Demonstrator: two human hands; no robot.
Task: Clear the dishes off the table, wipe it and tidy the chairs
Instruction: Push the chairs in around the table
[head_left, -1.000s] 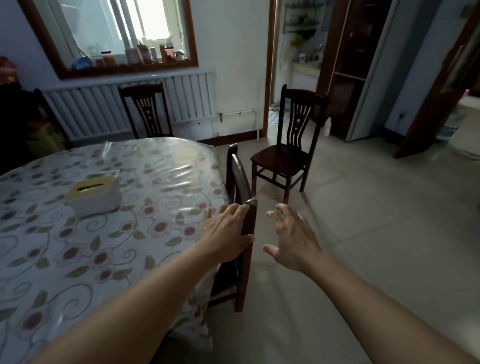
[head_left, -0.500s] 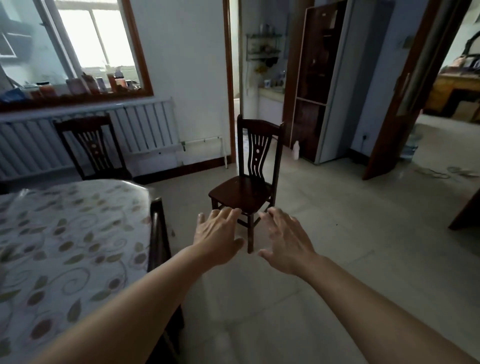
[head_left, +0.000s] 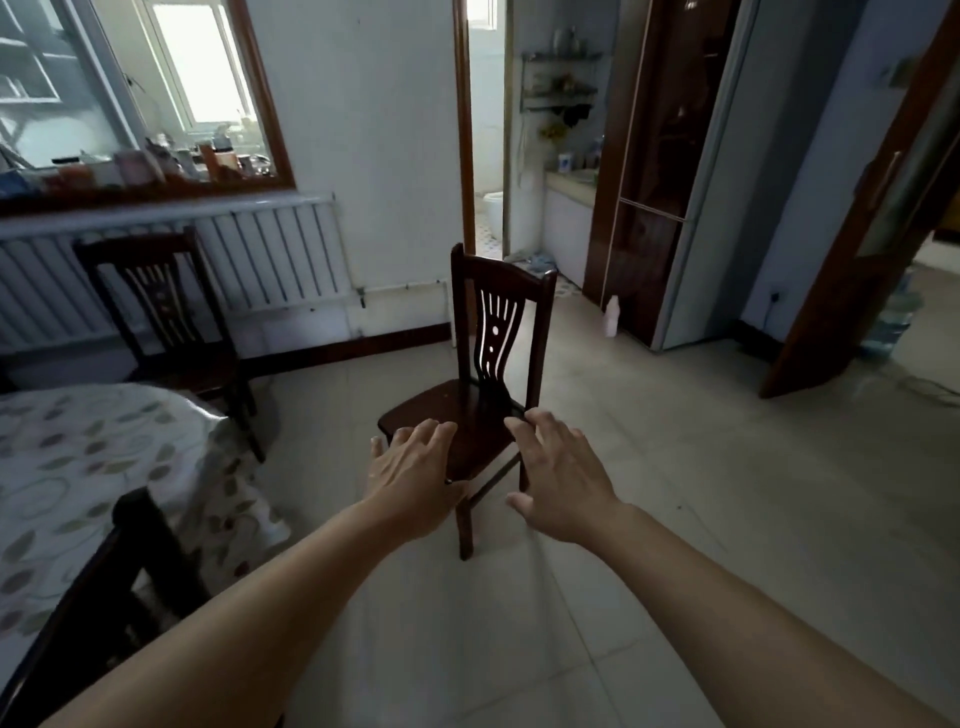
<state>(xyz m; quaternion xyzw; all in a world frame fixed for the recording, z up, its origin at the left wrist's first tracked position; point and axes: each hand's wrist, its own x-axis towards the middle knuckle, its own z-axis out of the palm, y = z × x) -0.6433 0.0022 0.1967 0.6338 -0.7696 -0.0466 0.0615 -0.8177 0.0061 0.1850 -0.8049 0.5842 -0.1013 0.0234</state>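
While both arms reach forward, hands (head_left: 488, 475) spread, empty, before the chair (head_left: 480, 410).

Dim room, backlit by the bright window (head_left: 197, 67); edges bend.

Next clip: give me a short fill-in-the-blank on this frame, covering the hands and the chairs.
1. Both hands, left hand and right hand, reach toward the lone chair with fingers ____.
2. The lone chair stands on the tiled ____, apart from the table.
3. The far chair stands in front of the white ____ under the window.

Missing: spread; floor; radiator
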